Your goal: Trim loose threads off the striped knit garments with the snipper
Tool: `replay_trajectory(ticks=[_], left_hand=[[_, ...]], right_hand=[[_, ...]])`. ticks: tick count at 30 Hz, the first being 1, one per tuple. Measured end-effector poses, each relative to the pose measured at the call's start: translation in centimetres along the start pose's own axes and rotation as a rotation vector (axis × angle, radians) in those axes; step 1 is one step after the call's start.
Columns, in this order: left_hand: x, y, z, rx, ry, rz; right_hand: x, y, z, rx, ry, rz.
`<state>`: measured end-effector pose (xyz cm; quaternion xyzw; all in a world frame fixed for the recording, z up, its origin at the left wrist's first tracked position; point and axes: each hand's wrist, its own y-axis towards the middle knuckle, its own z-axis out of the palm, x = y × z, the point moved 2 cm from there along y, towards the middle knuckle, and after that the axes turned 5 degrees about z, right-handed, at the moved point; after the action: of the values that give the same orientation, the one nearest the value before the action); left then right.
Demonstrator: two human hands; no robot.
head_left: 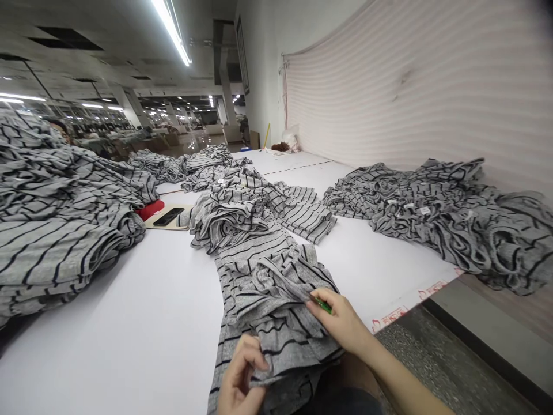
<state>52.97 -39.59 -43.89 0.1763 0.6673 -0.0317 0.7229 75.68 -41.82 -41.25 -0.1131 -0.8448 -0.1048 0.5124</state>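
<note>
A grey knit garment with dark stripes [298, 340] lies bunched at the table's near edge, partly hanging over it. My left hand [244, 374] is closed at its lower edge, pinching the fabric between curled fingers and thumb. Higher up on the same cloth, my right hand [339, 317] is closed around a small green-handled tool [322, 304]. Its tip is hidden by the fingers and cloth, so its kind is not clear. More of the striped fabric [254, 248] stretches away beneath and beyond both hands.
High heaps of striped garments [64, 230] stand on the left, and another pile [432, 213] hangs over the right edge. A dark phone [169, 217] lies on a beige card beside something red [150, 210]. Pink-white sheeting [410, 98] covers the wall along the white table [142, 323].
</note>
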Motion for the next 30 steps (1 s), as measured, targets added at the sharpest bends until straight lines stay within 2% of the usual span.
replay_trajectory(ticks=[3, 7, 11, 14, 16, 19, 22, 24, 26, 30], left_hand=[[0.3, -0.4, -1.1, -0.035, 0.046, -0.018], [1.1, -0.4, -1.1, -0.074, -0.071, -0.133], [1.7, -0.1, -0.8, -0.145, -0.163, -0.188], [2.3, 0.0, -0.9, -0.170, -0.190, -0.237], [2.6, 0.0, -1.1, -0.167, -0.216, -0.273], [2.5, 0.0, -1.0, -0.125, -0.204, -0.255], [1.4, 0.4, -0.6, -0.064, -0.098, -0.127], [0.5, 0.6, -0.3, -0.045, -0.014, -0.042], [-0.2, 0.8, -0.1, -0.044, -0.001, -0.010], [-0.8, 1.2, 0.1, -0.019, -0.230, -0.113]], right_hand=[[0.4, 0.8, -0.6, -0.031, 0.125, 0.003], [1.0, 2.2, -2.2, -0.086, 0.179, -0.013], [1.0, 4.9, -4.7, -0.261, 0.153, -0.036], [0.8, 5.9, -5.6, -0.326, 0.075, -0.047], [0.7, 5.0, -5.3, -0.334, 0.032, -0.052], [0.6, 1.2, -3.4, -0.282, 0.013, -0.040], [0.6, -2.6, -0.4, -0.017, -0.083, -0.017], [0.9, -3.3, 0.9, 0.023, -0.232, -0.130], [1.1, -1.8, 1.0, -0.055, -0.340, -0.237], [1.1, 5.0, -1.9, -0.290, -0.380, -0.206]])
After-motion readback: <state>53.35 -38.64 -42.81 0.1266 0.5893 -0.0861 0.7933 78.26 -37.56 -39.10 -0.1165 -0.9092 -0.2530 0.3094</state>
